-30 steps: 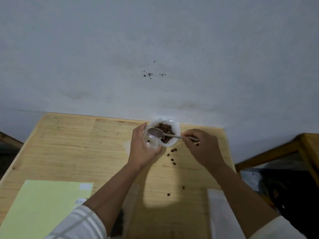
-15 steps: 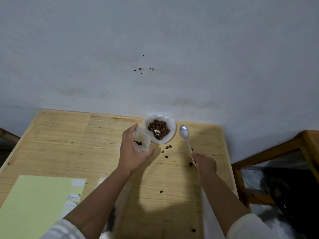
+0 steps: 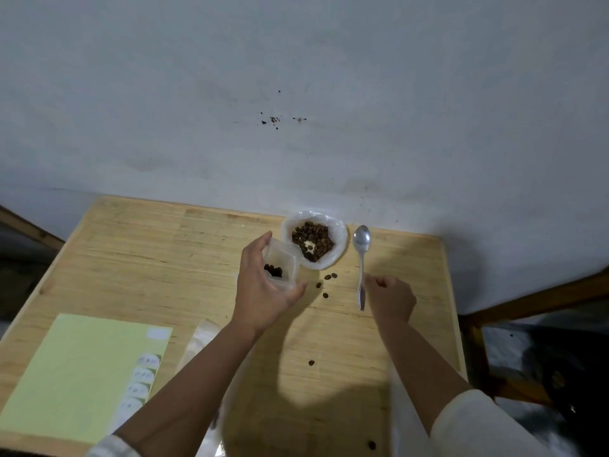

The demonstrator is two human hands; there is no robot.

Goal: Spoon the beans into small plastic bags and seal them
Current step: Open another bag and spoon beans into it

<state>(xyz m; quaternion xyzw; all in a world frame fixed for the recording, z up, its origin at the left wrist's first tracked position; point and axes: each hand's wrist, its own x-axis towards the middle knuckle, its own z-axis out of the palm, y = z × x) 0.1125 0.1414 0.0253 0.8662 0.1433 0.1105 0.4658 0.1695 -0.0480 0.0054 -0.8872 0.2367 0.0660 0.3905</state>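
Observation:
A white bowl lined with plastic (image 3: 339,237) holds brown beans (image 3: 313,237) at the far edge of the wooden table (image 3: 148,255). Just left of the bowl, my left hand (image 3: 260,291) grips a small clear plastic bag (image 3: 283,262) that stands open with a few beans in its bottom. A metal spoon (image 3: 362,258) lies flat on the table to the right of the bowl, its handle pointing toward me. My right hand (image 3: 390,296) sits beside the handle with its fingers curled and nothing in them. Several loose beans (image 3: 330,276) lie scattered on the table.
A pale green sheet with white labels (image 3: 79,374) lies at the near left. Clear plastic bags (image 3: 201,338) lie under my left forearm. The grey wall (image 3: 296,94) rises right behind the table. A wooden frame (image 3: 527,301) stands to the right of the table.
The spoon went from over the bowl to lying on the table at the right, and my right hand has let go of it. My left hand still holds the bag.

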